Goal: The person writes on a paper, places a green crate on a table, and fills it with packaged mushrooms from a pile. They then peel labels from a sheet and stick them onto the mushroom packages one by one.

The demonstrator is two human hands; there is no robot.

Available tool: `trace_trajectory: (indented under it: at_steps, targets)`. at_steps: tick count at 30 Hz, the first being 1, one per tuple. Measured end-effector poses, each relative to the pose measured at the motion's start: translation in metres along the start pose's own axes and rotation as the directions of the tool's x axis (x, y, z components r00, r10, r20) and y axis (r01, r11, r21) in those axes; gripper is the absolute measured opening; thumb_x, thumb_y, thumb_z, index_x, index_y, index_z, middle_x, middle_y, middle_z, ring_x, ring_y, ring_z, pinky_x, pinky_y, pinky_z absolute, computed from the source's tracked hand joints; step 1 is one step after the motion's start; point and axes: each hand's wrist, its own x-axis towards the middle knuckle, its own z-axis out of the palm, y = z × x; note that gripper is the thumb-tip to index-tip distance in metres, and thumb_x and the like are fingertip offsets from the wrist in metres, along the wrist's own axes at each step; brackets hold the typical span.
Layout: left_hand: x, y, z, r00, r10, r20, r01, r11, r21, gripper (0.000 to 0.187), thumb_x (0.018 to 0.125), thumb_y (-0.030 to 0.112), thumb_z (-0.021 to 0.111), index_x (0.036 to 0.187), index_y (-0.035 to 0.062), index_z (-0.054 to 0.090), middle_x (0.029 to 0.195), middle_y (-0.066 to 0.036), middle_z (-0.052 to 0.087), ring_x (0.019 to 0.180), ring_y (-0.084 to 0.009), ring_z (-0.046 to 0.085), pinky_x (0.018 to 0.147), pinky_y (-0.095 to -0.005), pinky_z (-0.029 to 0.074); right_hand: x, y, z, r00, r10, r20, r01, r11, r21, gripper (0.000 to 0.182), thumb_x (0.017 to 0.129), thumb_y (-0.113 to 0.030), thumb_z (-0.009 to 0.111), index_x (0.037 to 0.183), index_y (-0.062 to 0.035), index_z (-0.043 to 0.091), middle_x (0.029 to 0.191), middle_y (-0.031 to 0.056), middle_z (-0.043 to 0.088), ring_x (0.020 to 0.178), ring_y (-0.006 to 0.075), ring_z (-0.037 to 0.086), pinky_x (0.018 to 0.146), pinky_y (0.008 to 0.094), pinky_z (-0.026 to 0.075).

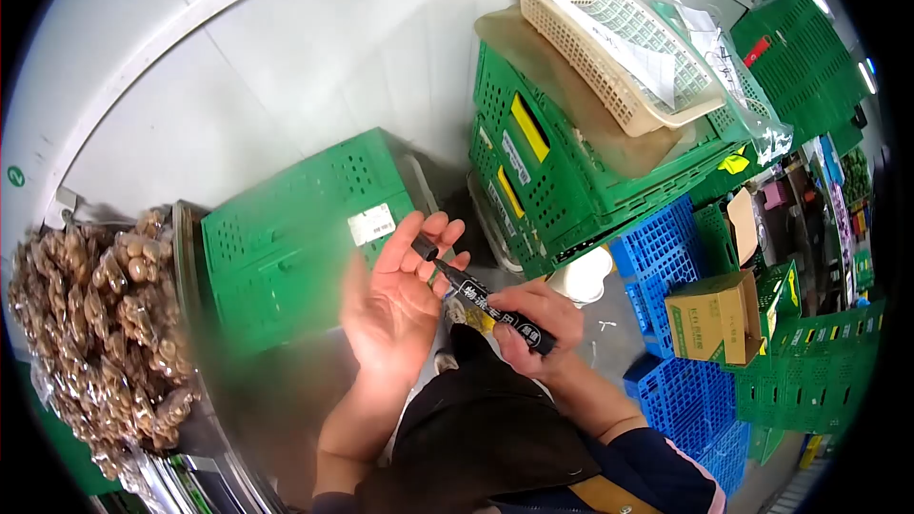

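Note:
My right hand [538, 324] is closed around a black marker pen [493, 305] with white lettering along its barrel. The pen's tip points up and left toward my left hand [395, 300], which is turned palm up. Between the fingers of that hand sits a small black cap [425, 247], apart from the pen's tip. Behind my left hand is a green crate [295, 219] with a white label [371, 225] on its side.
Bagged brown produce [105, 324] is heaped at the left. Stacked green crates [543, 162] carry a cream basket [619, 57] with papers. Blue pallets [681, 400] and a cardboard box [709, 319] stand to the right. A white bucket [581, 276] is on the floor.

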Motion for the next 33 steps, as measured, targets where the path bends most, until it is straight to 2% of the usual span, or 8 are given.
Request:
trace_trajectory:
  at_steps: [6,11,15,17,21,22,26,33]
  targets:
    - [-0.028,-0.026,0.001,0.995,0.077,-0.067,-0.059,0.971,0.232,0.05,0.1,0.036,0.038,0.126,-0.0045,0.052,0.128,-0.016,0.054,0.121,-0.0312,0.049,0.101,-0.042,0.038,-0.019,-0.014,-0.002,0.985,0.161,0.065,-0.165,0.984,0.072,0.028,0.073,-0.003,0.07,0.101,-0.001,0.066,0.087,0.0114,0.066,0.067,0.0217,0.064,0.057,0.0289,0.05]
    - [-0.032,-0.044,0.023,0.967,0.25,0.046,-0.241,0.845,0.477,0.039,0.097,0.024,0.05,0.12,-0.0075,0.054,0.114,-0.019,0.061,0.112,-0.0264,0.054,0.098,-0.0376,0.039,-0.032,-0.004,-0.012,0.998,0.055,0.043,-0.061,0.983,0.174,0.028,0.081,-0.015,0.069,0.105,-0.0033,0.064,0.083,0.0109,0.067,0.079,0.0249,0.065,0.07,0.0349,0.051]
    - [-0.016,-0.059,0.039,0.912,0.406,0.062,-0.354,0.699,0.622,0.051,0.094,0.015,0.057,0.139,0.0011,0.039,0.099,-0.014,0.064,0.089,-0.029,0.065,0.083,-0.0404,0.051,-0.018,0.001,-0.031,1.0,0.005,-0.028,0.002,0.969,0.247,0.029,0.076,-0.008,0.071,0.104,-0.0031,0.067,0.092,0.0133,0.066,0.077,0.0257,0.066,0.063,0.032,0.053]
    - [0.0,-0.074,0.067,0.908,0.414,0.058,-0.365,0.718,0.593,0.069,0.091,0.015,0.059,0.148,0.0032,0.021,0.089,-0.012,0.065,0.083,-0.0283,0.066,0.079,-0.0386,0.053,-0.01,0.011,-0.051,0.998,-0.031,-0.059,0.045,0.97,0.24,0.028,0.077,-0.008,0.07,0.105,-0.0017,0.067,0.091,0.0132,0.066,0.077,0.0254,0.066,0.064,0.0313,0.053]
    - [0.032,-0.111,0.09,0.957,0.25,0.146,-0.289,0.802,0.522,0.061,0.088,0.021,0.06,0.139,0.0005,0.034,0.085,-0.014,0.064,0.08,-0.0319,0.065,0.079,-0.0408,0.051,0.003,0.025,-0.109,0.995,-0.075,-0.07,0.087,0.979,0.185,0.027,0.079,-0.007,0.07,0.105,0.0006,0.066,0.09,0.013,0.065,0.076,0.0244,0.066,0.064,0.0307,0.053]
    - [0.041,-0.123,0.093,0.953,0.232,0.194,-0.301,0.792,0.531,0.049,0.088,0.022,0.057,0.129,-0.0004,0.042,0.085,-0.017,0.064,0.08,-0.0344,0.065,0.079,-0.0424,0.05,0.002,0.032,-0.118,0.985,-0.102,-0.138,0.123,0.981,0.152,0.042,0.067,0.0,0.075,0.108,-0.003,0.067,0.093,0.011,0.066,0.072,0.0237,0.065,0.061,0.0303,0.053]
    - [0.058,-0.173,0.116,0.949,0.262,0.175,-0.315,0.753,0.578,0.04,0.092,0.024,0.054,0.122,0.0001,0.043,0.089,-0.023,0.065,0.081,-0.0354,0.065,0.078,-0.0428,0.051,-0.001,0.043,-0.159,0.979,-0.084,-0.185,0.108,0.987,0.12,0.036,0.071,0.001,0.071,0.106,-0.0021,0.068,0.09,0.0111,0.067,0.072,0.0229,0.067,0.062,0.0296,0.054]
    - [0.066,-0.205,0.137,0.964,0.171,0.205,-0.263,0.741,0.618,0.05,0.096,0.029,0.049,0.134,0.0017,0.032,0.091,-0.026,0.065,0.085,-0.0362,0.066,0.076,-0.0399,0.052,0.01,0.059,-0.205,0.981,-0.005,-0.192,0.051,0.97,0.236,0.021,0.083,-0.006,0.063,0.103,0.0,0.067,0.087,0.0131,0.067,0.07,0.0219,0.068,0.062,0.0297,0.055]
